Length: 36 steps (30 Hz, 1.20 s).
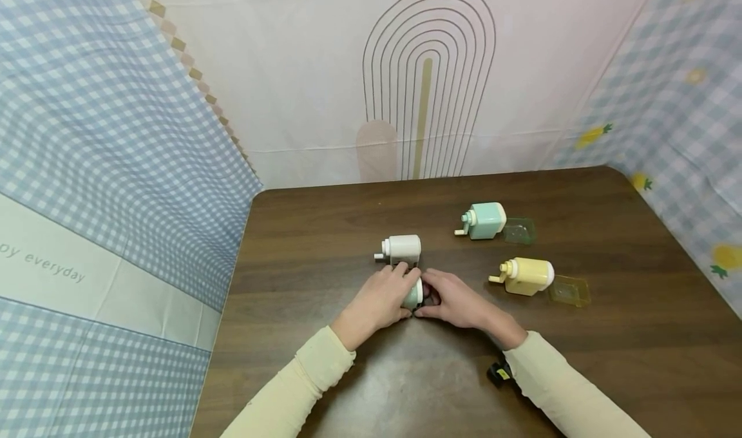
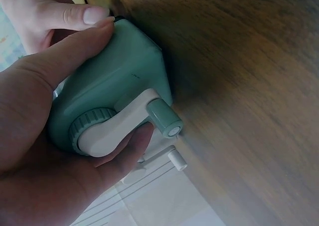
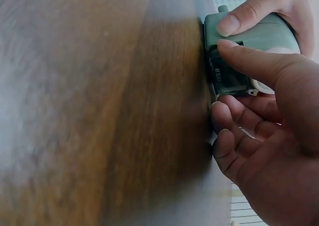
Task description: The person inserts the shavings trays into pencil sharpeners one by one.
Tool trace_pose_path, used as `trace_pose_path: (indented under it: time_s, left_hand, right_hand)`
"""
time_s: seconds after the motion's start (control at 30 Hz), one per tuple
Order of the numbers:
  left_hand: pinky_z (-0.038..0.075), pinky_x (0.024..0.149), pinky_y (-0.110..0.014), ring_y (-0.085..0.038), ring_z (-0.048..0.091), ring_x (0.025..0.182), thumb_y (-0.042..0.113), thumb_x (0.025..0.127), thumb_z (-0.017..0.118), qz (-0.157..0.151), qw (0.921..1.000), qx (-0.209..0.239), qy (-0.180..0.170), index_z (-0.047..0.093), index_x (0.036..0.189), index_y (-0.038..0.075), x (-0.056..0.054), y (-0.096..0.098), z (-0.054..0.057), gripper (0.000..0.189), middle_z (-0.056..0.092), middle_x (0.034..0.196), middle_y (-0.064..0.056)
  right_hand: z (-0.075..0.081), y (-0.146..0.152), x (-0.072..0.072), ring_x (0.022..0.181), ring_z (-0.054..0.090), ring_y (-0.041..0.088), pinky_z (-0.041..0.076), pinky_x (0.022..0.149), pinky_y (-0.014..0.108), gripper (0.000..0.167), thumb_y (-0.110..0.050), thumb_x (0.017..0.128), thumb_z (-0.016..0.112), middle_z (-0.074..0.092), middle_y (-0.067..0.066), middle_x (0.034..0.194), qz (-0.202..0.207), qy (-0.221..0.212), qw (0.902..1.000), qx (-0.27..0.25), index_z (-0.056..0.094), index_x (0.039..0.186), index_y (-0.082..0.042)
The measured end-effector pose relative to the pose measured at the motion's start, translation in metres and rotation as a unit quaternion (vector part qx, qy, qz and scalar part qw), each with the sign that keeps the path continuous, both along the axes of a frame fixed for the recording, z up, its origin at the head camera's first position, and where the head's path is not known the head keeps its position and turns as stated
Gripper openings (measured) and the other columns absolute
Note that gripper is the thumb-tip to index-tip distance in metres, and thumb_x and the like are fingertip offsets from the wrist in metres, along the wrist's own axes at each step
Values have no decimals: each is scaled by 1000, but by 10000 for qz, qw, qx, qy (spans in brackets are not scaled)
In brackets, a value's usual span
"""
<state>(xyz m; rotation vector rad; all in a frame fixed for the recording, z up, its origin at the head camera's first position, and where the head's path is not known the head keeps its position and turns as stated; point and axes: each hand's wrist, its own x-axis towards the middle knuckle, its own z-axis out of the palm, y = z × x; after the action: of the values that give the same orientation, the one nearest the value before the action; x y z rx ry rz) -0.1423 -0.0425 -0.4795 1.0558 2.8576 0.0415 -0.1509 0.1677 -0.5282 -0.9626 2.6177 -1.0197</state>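
A dark green hand-crank pencil sharpener (image 1: 413, 294) sits on the table between both hands. Its white crank arm (image 2: 114, 128) and green knob (image 2: 165, 117) face the left wrist camera. My left hand (image 1: 379, 296) grips the sharpener's body from the crank side, thumb on one side and fingers around the other. At the opposite end, my right hand (image 1: 460, 301) pinches the dark see-through shavings drawer (image 3: 227, 71) between thumb and fingers. That drawer lies at the sharpener's lower end, partly covered by the fingers. Just behind the left hand stands a white crank sharpener (image 1: 404, 248).
Farther back on the right is a mint sharpener (image 1: 485, 221) with a clear green drawer (image 1: 520, 230) behind it. A yellow sharpener (image 1: 529, 277) stands nearer, beside a clear yellow drawer (image 1: 570, 292). By the right sleeve is a small black object (image 1: 498, 373) with a yellow label.
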Motion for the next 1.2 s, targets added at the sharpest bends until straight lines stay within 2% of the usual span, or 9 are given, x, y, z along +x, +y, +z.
trace_pose_path:
  time_s: [0.2, 0.53, 0.7, 0.83, 1.0, 1.1, 1.2]
  left_hand:
    - [58, 89, -37, -28, 65, 107, 41, 85, 91, -19, 10000, -13, -24, 54, 143, 13, -1, 0, 0, 74, 60, 129, -8]
    - [59, 88, -37, -28, 65, 104, 40, 84, 92, 11, 10000, 31, -51, 54, 141, 13, -1, 0, 1, 74, 60, 127, -7]
    - [58, 87, -37, -29, 65, 103, 39, 84, 93, 24, 9999, 59, -87, 54, 139, 13, -1, 0, 2, 73, 60, 126, -7]
    - [58, 87, -36, -28, 64, 102, 45, 87, 89, 40, 9998, 108, -156, 54, 139, 13, 0, 1, 4, 70, 59, 126, -7]
    - [58, 87, -37, -27, 63, 104, 52, 90, 83, 128, 9996, 118, -234, 54, 143, 14, 1, 2, 3, 71, 60, 130, -6]
    - [58, 87, -38, -27, 63, 105, 51, 91, 83, 170, 9996, 126, -186, 55, 143, 15, 2, 3, 2, 70, 60, 130, -5]
    - [59, 84, -39, -27, 63, 102, 50, 89, 85, 273, 9994, 185, -108, 57, 140, 17, 2, 3, 0, 68, 61, 127, -5]
  right_hand:
    - [1, -4, -1, 75, 58, 14, 50, 65, 27, 40, -25, 88, 90, 60, -1, 93, -87, -133, 9999, -17, 64, 116, -14]
    - [-2, -6, 0, 74, 56, 12, 49, 65, 27, 44, -25, 88, 90, 58, -4, 91, -137, -197, 9996, -177, 65, 122, -12]
    - [-7, -5, 0, 71, 55, 7, 49, 63, 27, 44, -28, 89, 89, 59, -4, 87, -233, -359, 9990, -145, 64, 122, -14]
    - [-10, -2, 1, 69, 54, 6, 48, 62, 27, 43, -29, 91, 87, 61, -3, 84, -270, -520, 9980, -250, 64, 123, -13]
    - [-14, 0, 1, 68, 52, 7, 47, 62, 27, 36, -28, 92, 86, 59, -3, 81, -249, -544, 9976, -343, 63, 118, -15]
    - [-15, 0, 2, 68, 52, 7, 46, 62, 27, 34, -27, 92, 86, 58, -3, 81, -272, -543, 9975, -369, 62, 114, -17]
    - [-15, -2, 4, 70, 52, 9, 45, 63, 27, 35, -26, 92, 86, 58, -3, 83, -326, -429, 9980, -341, 63, 116, -16]
